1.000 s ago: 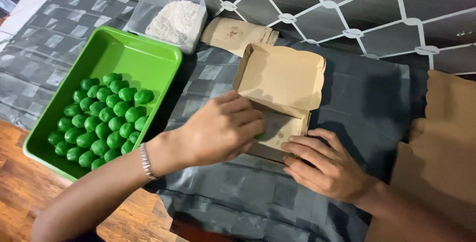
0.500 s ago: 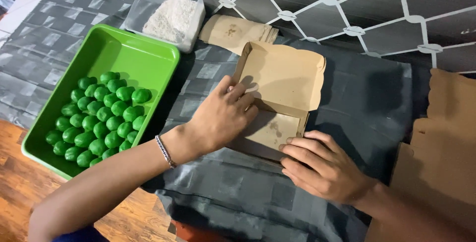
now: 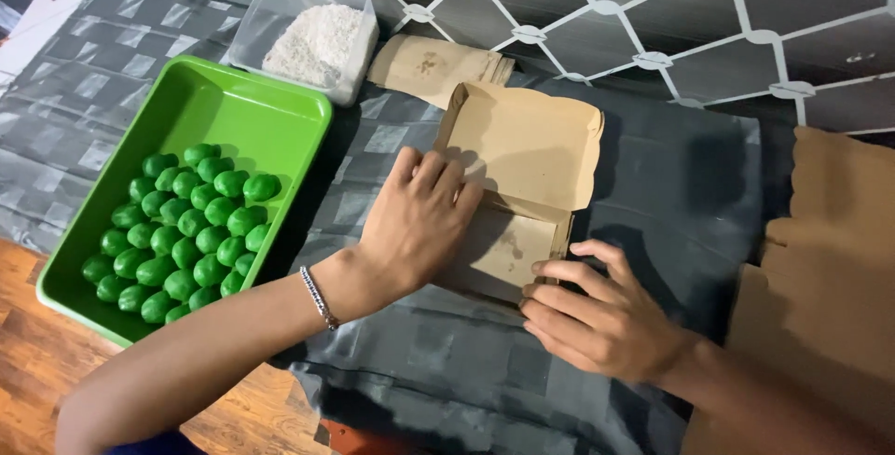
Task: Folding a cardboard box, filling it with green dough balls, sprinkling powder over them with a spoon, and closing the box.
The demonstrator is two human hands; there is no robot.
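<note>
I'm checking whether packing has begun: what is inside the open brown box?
The brown box shows a bare floor with faint stains and no green balls. The left hand covers its left side, so that part is hidden.

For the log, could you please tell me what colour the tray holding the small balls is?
Bright green tray, seen in the head view.

brown cardboard box | lid open, tilted back | seemingly empty | lying on dark cloth

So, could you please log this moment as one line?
left hand: on cardboard box left wall | right hand: at box front corner | lid: open | green tray: beside
</note>
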